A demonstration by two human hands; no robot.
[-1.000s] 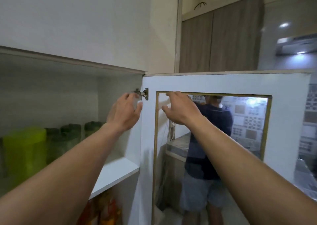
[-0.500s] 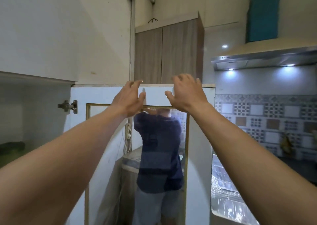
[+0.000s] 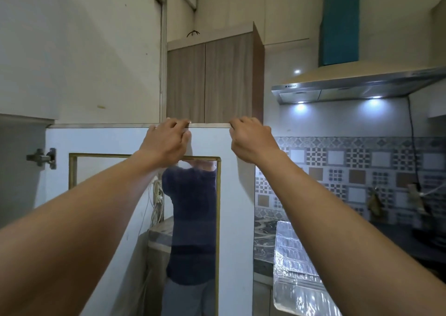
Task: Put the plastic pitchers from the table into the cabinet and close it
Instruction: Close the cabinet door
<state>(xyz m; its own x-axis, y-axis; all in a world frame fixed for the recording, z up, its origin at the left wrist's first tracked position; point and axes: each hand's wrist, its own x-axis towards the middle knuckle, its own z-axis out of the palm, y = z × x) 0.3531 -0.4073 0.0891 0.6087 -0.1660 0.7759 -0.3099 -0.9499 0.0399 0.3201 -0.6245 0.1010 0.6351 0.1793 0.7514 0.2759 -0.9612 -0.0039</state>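
The white cabinet door [image 3: 237, 195] with a gold-framed glass pane stands open in front of me, hinged at its left side by a metal hinge [image 3: 42, 157]. My left hand [image 3: 166, 143] grips the door's top edge with fingers curled over it. My right hand [image 3: 251, 138] holds the same top edge at the door's right corner. The cabinet's inside [image 3: 19, 171] shows only as a grey strip at the far left. No pitchers are in view.
A wooden wall cabinet [image 3: 212, 81] hangs straight ahead above the door. A steel range hood [image 3: 357, 86] with lit lamps is at the right over a patterned tile wall [image 3: 350, 171]. A foil-covered counter [image 3: 294, 262] lies at the lower right. The glass reflects a person.
The view swung right, away from the shelf with the green pitchers. Both hands moved from the hinge side along the door up to its top edge, near the free corner.
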